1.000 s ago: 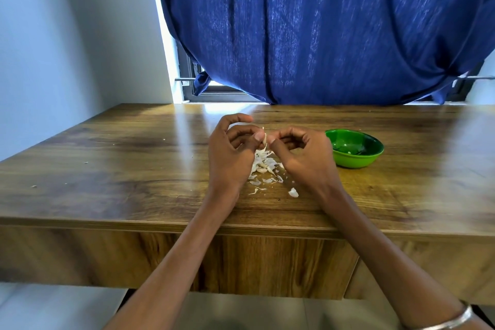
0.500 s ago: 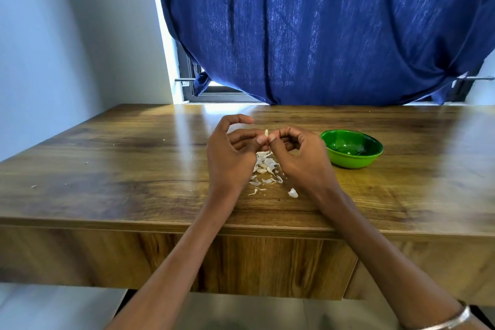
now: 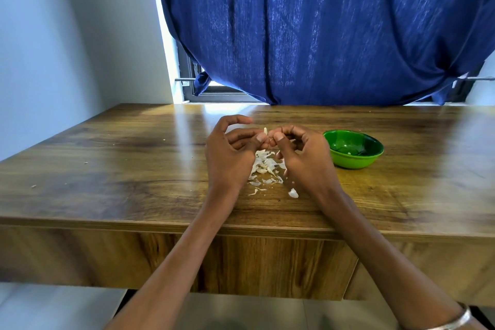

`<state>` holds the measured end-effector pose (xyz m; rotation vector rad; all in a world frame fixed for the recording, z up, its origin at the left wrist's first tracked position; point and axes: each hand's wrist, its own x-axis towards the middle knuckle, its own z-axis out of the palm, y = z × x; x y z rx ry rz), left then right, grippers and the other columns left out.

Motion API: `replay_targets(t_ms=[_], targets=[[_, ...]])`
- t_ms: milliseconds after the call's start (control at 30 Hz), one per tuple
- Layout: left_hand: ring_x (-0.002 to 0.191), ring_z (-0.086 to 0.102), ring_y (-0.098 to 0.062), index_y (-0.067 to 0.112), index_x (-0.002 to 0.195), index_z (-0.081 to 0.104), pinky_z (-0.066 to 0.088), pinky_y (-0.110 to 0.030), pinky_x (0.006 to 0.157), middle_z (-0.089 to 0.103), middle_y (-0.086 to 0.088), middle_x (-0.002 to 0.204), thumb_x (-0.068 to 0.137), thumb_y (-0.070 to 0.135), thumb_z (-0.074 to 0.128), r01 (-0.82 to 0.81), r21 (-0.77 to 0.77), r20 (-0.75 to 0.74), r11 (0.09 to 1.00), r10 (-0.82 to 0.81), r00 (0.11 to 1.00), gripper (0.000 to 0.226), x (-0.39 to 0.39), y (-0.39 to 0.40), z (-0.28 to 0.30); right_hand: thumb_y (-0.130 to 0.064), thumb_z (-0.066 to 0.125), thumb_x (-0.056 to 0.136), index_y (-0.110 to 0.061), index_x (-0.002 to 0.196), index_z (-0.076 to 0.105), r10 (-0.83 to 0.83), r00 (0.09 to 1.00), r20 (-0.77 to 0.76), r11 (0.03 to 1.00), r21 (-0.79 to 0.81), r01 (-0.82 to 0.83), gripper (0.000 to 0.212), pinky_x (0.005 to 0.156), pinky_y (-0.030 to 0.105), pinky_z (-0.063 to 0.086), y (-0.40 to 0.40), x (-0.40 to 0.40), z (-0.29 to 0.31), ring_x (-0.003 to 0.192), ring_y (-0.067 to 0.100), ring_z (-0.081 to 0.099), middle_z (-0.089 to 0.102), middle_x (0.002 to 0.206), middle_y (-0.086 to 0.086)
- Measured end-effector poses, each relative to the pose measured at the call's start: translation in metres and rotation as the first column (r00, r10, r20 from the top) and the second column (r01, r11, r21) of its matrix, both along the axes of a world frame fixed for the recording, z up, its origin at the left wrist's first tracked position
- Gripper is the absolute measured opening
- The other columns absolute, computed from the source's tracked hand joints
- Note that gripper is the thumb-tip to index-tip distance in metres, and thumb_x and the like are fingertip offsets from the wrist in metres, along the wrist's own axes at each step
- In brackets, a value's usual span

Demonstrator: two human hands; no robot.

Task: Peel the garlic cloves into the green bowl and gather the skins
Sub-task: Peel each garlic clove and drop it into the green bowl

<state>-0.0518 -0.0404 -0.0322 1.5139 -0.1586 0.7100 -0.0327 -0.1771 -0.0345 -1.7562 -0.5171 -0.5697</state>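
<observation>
Between my fingertips (image 3: 261,138), left hand (image 3: 230,154) and right hand (image 3: 305,158) pinch one garlic clove (image 3: 265,131) above a pile of skins (image 3: 265,166); right of them, the green bowl (image 3: 353,152) looks barely filled, so peeling seems unfinished and skins ungathered.

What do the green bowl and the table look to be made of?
Bowl: likely plastic or melamine, glossy; even bright green with soft highlights. Table: wood-grain top, probably laminate or veneer; the smooth sheen mirrors the window and a thin edge band shows along the front.
</observation>
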Motion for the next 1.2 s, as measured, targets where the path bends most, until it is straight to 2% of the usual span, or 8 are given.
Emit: replay_targets(t_ms=[233,367,533,733,800,900,1033,1200], targets=[[0.077,0.076,-0.007,0.010,0.104,0.064,0.059,-0.019,0.071,0.077,0.000,0.086,0.081,0.001,0.082,-0.060,0.060,0.043,0.996,0.057,0.997,0.029,-0.004,-0.003,0.002,-0.013,0.056,0.102,-0.021,0.096,0.076,-0.025,1.000,0.019,0.999,-0.021,0.025,0.022,0.057,0.017,0.048,-0.003,0.000,-0.001,0.073,0.002,0.067,0.074,0.083,-0.010],[0.077,0.075,-0.004,0.007,0.103,0.065,0.056,-0.015,0.070,0.077,0.004,0.083,0.080,0.003,0.083,-0.080,0.092,0.067,0.993,0.074,0.995,0.029,-0.005,-0.004,0.001,-0.016,0.065,0.097,-0.018,0.092,0.076,-0.047,0.996,0.075,0.998,-0.031,0.050,0.012,0.067,0.016,0.053,-0.003,-0.002,0.000,0.079,0.002,0.069,0.075,0.084,-0.012],[0.076,0.073,0.001,0.009,0.100,0.065,0.054,-0.011,0.069,0.075,0.010,0.080,0.079,0.002,0.084,-0.115,0.146,0.113,0.982,0.099,0.989,0.028,-0.005,-0.003,0.000,-0.017,0.072,0.091,-0.023,0.091,0.074,-0.112,0.986,0.120,0.990,-0.075,0.121,0.006,0.064,0.014,0.052,-0.004,0.000,0.000,0.076,0.003,0.067,0.073,0.084,-0.015],[0.078,0.073,0.001,0.015,0.095,0.064,0.055,-0.014,0.072,0.075,0.004,0.080,0.081,-0.002,0.080,-0.166,0.260,0.217,0.951,0.110,0.970,0.028,-0.003,-0.005,-0.002,-0.032,0.071,0.086,-0.028,0.090,0.076,-0.177,0.976,0.123,0.972,-0.130,0.193,0.007,0.064,0.038,0.059,-0.006,0.002,-0.002,0.067,0.004,0.067,0.073,0.080,-0.018],[0.080,0.073,0.000,0.014,0.096,0.064,0.057,-0.016,0.074,0.075,0.005,0.080,0.082,-0.003,0.079,-0.180,0.301,0.241,0.937,0.108,0.965,0.027,-0.002,-0.005,-0.003,-0.039,0.069,0.083,-0.030,0.089,0.076,-0.183,0.976,0.122,0.971,-0.135,0.199,0.013,0.062,0.041,0.059,-0.006,0.002,-0.003,0.066,0.004,0.067,0.073,0.079,-0.020],[0.083,0.072,-0.001,0.009,0.100,0.064,0.056,-0.014,0.074,0.074,0.007,0.083,0.084,-0.006,0.075,-0.210,0.376,0.289,0.903,0.101,0.952,0.025,-0.003,-0.004,-0.003,-0.041,0.068,0.081,-0.030,0.089,0.078,-0.187,0.975,0.123,0.971,-0.124,0.202,0.016,0.061,0.041,0.059,-0.008,0.001,-0.002,0.064,0.005,0.067,0.073,0.077,-0.019],[0.088,0.071,-0.004,0.007,0.102,0.061,0.053,-0.009,0.076,0.074,0.004,0.085,0.084,-0.008,0.074,-0.227,0.414,0.333,0.882,0.085,0.939,0.027,-0.005,-0.004,-0.001,-0.025,0.075,0.084,-0.023,0.090,0.080,-0.165,0.980,0.111,0.981,-0.086,0.175,0.008,0.064,0.038,0.059,-0.010,0.002,-0.002,0.065,0.007,0.067,0.075,0.077,-0.012],[0.084,0.072,-0.002,0.009,0.098,0.060,0.058,-0.018,0.075,0.074,0.002,0.085,0.083,-0.009,0.074,-0.240,0.398,0.342,0.885,0.100,0.934,0.027,-0.004,-0.001,-0.002,-0.022,0.075,0.085,-0.019,0.089,0.080,-0.134,0.984,0.116,0.987,-0.079,0.143,0.007,0.064,0.031,0.059,-0.009,0.002,0.000,0.067,0.008,0.068,0.076,0.076,-0.009]])
